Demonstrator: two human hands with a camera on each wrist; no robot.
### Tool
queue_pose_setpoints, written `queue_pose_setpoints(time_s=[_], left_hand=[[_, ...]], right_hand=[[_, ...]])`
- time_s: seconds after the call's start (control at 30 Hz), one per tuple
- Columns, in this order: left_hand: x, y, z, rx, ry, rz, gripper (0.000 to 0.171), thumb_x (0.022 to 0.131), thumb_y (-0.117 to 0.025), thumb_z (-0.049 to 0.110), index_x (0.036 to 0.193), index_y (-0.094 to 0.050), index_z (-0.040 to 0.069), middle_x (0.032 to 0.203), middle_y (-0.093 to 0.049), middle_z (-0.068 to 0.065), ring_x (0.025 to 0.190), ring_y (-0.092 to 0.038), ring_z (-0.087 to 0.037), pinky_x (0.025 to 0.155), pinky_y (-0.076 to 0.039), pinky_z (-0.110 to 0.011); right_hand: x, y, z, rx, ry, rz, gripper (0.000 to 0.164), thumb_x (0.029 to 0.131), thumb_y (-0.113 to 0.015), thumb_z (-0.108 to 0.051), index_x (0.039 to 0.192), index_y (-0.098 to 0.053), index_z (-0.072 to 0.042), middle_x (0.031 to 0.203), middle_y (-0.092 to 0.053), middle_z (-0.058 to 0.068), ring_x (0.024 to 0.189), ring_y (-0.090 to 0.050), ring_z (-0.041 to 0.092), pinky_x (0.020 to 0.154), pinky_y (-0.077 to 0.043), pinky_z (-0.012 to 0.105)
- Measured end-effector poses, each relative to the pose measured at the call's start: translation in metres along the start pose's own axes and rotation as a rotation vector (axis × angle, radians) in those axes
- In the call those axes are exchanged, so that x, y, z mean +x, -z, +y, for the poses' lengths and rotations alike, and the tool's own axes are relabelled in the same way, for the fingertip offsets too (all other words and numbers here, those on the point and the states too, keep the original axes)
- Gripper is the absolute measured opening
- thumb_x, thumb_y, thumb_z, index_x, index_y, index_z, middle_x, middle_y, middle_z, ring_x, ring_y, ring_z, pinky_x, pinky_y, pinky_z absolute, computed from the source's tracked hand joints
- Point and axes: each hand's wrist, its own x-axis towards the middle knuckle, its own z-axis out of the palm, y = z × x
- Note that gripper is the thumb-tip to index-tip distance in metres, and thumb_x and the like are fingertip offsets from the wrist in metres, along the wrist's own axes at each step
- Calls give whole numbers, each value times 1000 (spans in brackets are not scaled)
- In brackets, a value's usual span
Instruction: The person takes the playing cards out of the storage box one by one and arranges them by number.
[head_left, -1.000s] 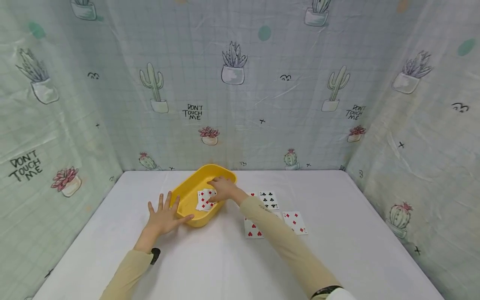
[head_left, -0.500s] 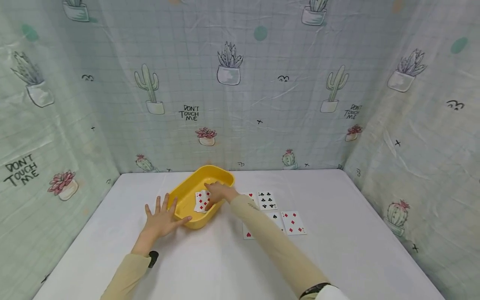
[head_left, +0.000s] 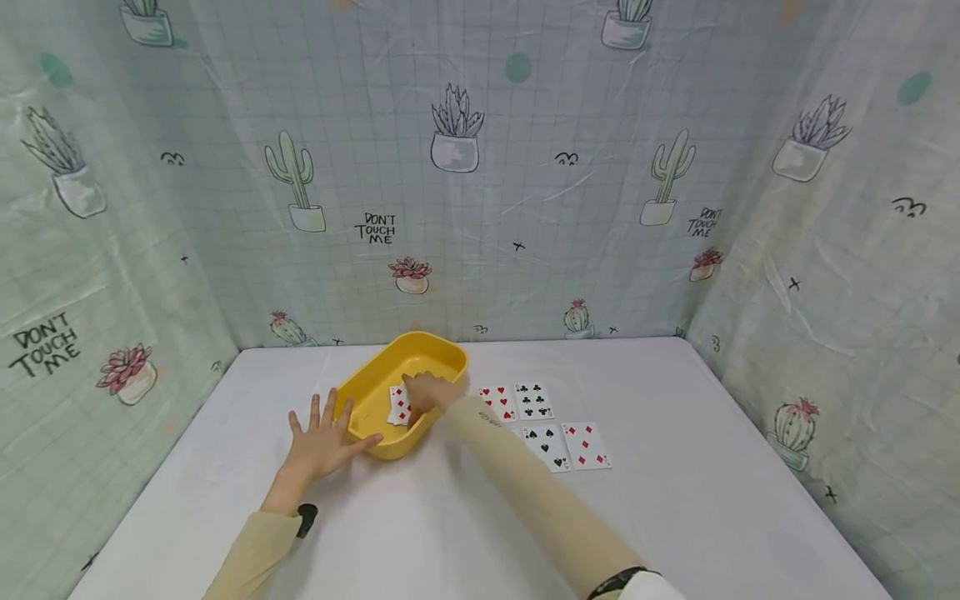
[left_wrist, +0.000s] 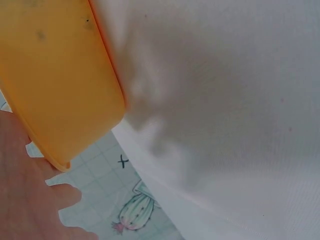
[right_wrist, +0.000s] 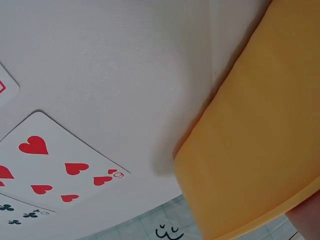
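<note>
A yellow plastic tray [head_left: 396, 447] stands slantwise on the white table, with red diamond playing cards [head_left: 400, 403] inside it. My left hand [head_left: 321, 440] has its fingers spread against the tray's near left rim. In the left wrist view, fingers [left_wrist: 65, 195] show beside the tray's outer wall [left_wrist: 65, 85]. My right hand [head_left: 431, 393] reaches over the right rim into the tray and covers part of the diamond cards. Its own back hides most of the fingertips, so I cannot tell whether they pinch a card.
Right of the tray lie face-up cards: a heart card [head_left: 499, 403], a club card [head_left: 534, 402], a spade card [head_left: 547, 448] and a diamond card [head_left: 587, 446]. My right sleeve [head_left: 532, 492] passes close over them. A cactus-print cloth [head_left: 480, 208] hangs behind the table.
My right hand has moved left and nearer inside the tray, covering more of the diamond cards. Its sleeve now uncovers the back heart card and hides the near one. The left hand stays put.
</note>
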Motion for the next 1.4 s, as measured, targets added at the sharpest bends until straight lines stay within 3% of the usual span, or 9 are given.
queue_pose_setpoints(time_s=[0.27,0.47,0.73,1.0,1.4], left_hand=[[1,-1,-1,-10,-12,14,98,76,-40,71,141,-20,0,146,-3,-28,130,0,-53,93,9,-73],[1,-2,-1,-16,-10,4,98,76,-40,71,140,-20,0,146,-3,-29,130,1,-53,93,10,-73],[0,-5,-1,-9,-9,5,98,76,-39,72,140,-21,-1,146,-4,-29,130,0,-53,93,9,-73],[0,-3,-1,-20,-12,-3,99,76,-40,71,140,-21,-2,146,-3,-28,130,1,-54,93,11,-73],[2,-2,0,-5,-1,-22,100,76,-38,72,140,-20,-1,146,-2,-29,130,2,-53,93,11,-72]], right_hand=[[-3,-1,-3,11,-19,41,93,66,-75,-43,142,-24,-25,141,-35,1,126,-36,18,104,-34,37],[1,-4,-1,-12,24,63,93,65,-75,-45,141,-26,-21,139,-35,4,124,-37,18,103,-36,36],[-4,-5,4,-16,88,161,101,61,-75,-52,141,-27,-13,133,-34,7,115,-36,16,96,-40,24],[-8,1,10,-18,146,214,104,65,-69,-57,144,-16,-14,141,-32,6,127,-30,22,100,-38,35],[-22,16,13,24,207,246,93,72,-68,-47,143,-17,-14,137,-35,9,122,-32,25,96,-40,38]])
